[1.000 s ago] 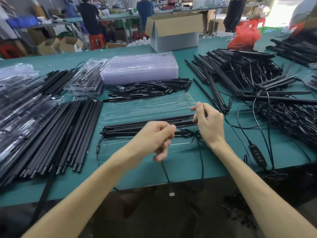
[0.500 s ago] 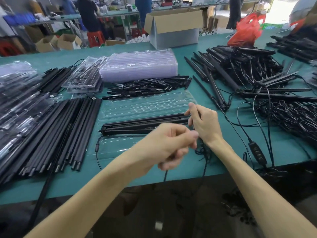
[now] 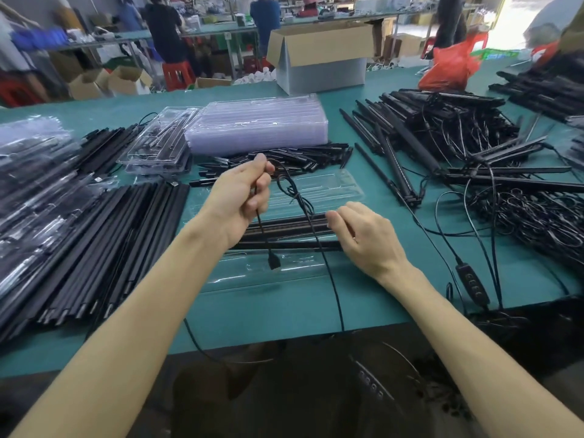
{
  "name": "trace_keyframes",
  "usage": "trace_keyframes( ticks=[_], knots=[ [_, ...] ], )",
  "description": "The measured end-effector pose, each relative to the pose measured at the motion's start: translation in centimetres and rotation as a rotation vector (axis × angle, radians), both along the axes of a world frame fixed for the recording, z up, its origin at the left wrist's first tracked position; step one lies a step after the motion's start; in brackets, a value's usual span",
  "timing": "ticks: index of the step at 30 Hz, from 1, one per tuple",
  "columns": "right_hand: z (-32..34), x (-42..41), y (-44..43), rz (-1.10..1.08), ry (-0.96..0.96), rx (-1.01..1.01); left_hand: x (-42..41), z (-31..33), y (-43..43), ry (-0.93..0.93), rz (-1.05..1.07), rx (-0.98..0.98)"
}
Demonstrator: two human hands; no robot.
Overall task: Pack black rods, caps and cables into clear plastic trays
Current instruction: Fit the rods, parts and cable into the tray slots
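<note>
Holding a cable above a part-filled tray, head view. The left hand (image 3: 243,191) is raised off the table and pinches a black cable (image 3: 294,191) between thumb and bent fingers. The plug (image 3: 274,263) dangles below that hand, over the near side of the clear tray (image 3: 284,275). The right hand (image 3: 363,238) is down on the tray, its fingers (image 3: 336,221) curled over the right end of the black rods (image 3: 284,230), which lie lengthwise in the tray between the two hands. The hands are apart.

From the left hand the cable loops, crosses the rods just left of the right hand, and drops over the table edge (image 3: 268,330) toward the person. Caps (image 3: 284,156) lie heaped just beyond the left hand, and a stack of empty trays (image 3: 259,128) sits farther beyond. A tangle of cables (image 3: 521,216) lies right of the right hand.

Likely faults:
- The hanging length may snag at the table edge.
- A pull on the cable may drag the rods from their seat if the right hand lets go.
- The loose loop may knot as it is gathered.
- A bulky coil may not sit in its recess.
</note>
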State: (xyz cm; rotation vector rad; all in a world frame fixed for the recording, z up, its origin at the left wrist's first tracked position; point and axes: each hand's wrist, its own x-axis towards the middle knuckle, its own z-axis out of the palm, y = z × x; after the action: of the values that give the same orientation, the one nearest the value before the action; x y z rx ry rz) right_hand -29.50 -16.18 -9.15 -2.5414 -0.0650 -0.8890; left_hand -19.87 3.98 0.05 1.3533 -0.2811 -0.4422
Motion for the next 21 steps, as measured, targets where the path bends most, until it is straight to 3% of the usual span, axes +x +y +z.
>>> trace_keyframes(
  ticks=[9, 12, 17, 21],
  knots=[
    [0.9, -0.8, 0.6, 0.054, -0.154, -0.177, 0.1, 0.9, 0.3, 0.043, 0.013, -0.086],
    [2.0, -1.3, 1.7, 0.12, -0.015, -0.185, 0.2, 1.2, 0.2, 0.056, -0.005, -0.108],
    [2.3, -3.0, 3.8, 0.367, 0.39, 0.286, 0.7, 1.0, 0.1, 0.099, 0.022, -0.147],
    [3.3, -4.1, 4.1, 0.485, 0.664, 0.815, 0.7, -0.1, 0.2, 0.112, 0.045, -0.051]
  ],
)
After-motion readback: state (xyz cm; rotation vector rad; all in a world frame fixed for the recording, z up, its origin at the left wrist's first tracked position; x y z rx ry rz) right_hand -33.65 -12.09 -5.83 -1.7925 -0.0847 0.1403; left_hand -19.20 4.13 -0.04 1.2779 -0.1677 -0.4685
